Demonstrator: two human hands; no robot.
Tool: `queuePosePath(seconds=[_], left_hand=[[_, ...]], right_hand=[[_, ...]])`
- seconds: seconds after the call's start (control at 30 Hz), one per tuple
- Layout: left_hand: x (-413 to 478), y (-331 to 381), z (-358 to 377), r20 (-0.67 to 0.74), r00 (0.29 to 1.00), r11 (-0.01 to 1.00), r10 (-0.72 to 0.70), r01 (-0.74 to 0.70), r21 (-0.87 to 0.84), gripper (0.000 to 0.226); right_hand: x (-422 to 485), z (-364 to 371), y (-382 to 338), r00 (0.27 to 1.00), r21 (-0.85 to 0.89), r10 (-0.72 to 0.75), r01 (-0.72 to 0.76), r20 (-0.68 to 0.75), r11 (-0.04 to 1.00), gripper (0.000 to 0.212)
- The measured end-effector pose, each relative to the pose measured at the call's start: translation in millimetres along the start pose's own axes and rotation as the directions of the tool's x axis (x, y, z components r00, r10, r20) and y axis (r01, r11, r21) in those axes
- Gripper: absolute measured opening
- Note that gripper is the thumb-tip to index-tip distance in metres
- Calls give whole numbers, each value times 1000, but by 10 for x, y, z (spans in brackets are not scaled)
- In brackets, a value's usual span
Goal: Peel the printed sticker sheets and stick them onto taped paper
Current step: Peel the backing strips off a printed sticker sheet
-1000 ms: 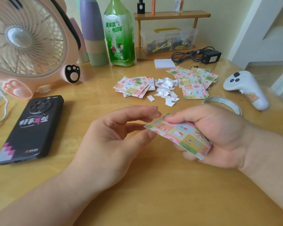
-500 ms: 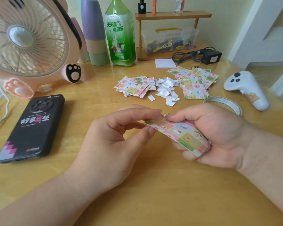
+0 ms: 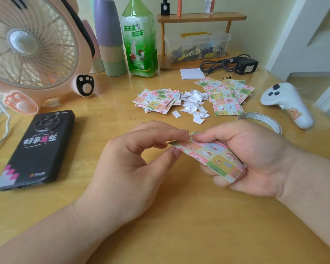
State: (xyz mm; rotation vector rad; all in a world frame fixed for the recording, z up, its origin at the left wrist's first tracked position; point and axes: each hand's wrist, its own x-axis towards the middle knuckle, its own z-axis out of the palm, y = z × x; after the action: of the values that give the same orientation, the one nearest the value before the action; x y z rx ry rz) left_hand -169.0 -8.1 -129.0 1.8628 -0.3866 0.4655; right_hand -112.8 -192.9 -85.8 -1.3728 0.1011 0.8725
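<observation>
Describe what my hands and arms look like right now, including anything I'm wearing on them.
The left hand and right hand are both bare, with no gloves, rings or bracelets showing. The forearms are uncovered right to the frame's edge, and there is no sleeve, watch or band at either wrist. No markings are visible on the sides facing the camera.

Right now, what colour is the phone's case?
Black phone, pink stepped pattern at one corner; head view.

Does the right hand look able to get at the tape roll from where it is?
Probably yes: the tape roll lies just beyond the right hand, with nothing between them. But that hand grips the sticker sheet, so it would first have to pass it to the left hand.
</observation>
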Motion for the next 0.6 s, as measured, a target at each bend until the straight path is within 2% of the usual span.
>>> queuePosePath(seconds=[0.3, 0.43, 0.6], left_hand=[[3, 45, -8, -29, 998, 993, 53, -50, 103, 11], [10, 86, -23, -7, 992, 979, 127, -124, 163, 8], [9, 77, -52, 29, 985, 958, 170, -172, 229, 9]], right_hand=[[33, -34, 20, 997, -4, 4, -3, 74, 1000, 14], [30, -37, 21, 989, -68, 18, -8, 149, 998, 15], [43, -41, 21, 986, -85, 21, -7, 165, 996, 21]])
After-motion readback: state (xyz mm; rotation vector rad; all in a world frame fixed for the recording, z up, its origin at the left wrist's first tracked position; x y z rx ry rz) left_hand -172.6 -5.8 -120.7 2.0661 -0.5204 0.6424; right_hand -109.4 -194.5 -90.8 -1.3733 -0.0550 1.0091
